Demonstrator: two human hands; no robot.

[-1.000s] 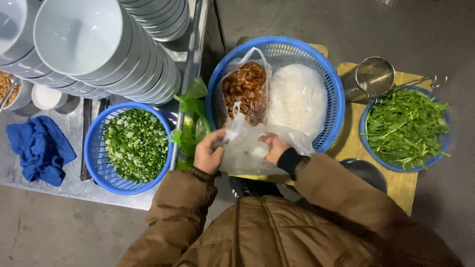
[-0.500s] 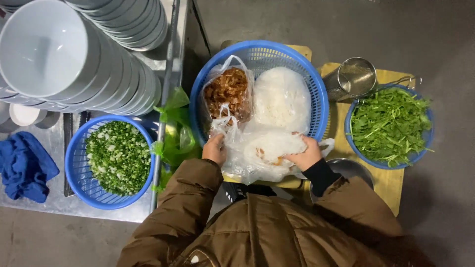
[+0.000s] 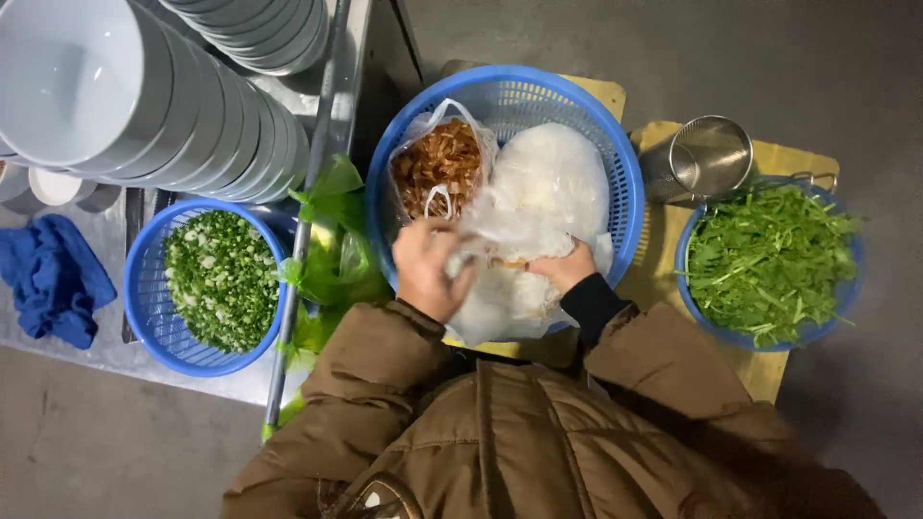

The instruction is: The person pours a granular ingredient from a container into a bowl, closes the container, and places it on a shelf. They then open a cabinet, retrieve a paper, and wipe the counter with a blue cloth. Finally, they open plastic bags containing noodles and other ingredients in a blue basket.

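My left hand (image 3: 426,266) and my right hand (image 3: 564,266) both grip a clear plastic bag (image 3: 500,288) of pale white food at the near rim of a big blue basket (image 3: 500,96). The bag hangs over the basket's front edge toward my brown jacket. Inside the basket lie a mound of white noodles (image 3: 558,173) in plastic and a bag of brown fried bits (image 3: 437,168), just beyond my left hand.
A small blue basket of chopped green onion (image 3: 213,279) sits at the left beside green plastic bags (image 3: 332,250). Stacked white bowls (image 3: 144,96) fill the upper left. A blue cloth (image 3: 48,279), a metal strainer cup (image 3: 707,154) and a blue basket of leafy greens (image 3: 769,259) surround the spot.
My right hand has drawn back from the bag's far side to its top edge. My left hand has closed over the bag's left side, and the bag has bunched up between them.
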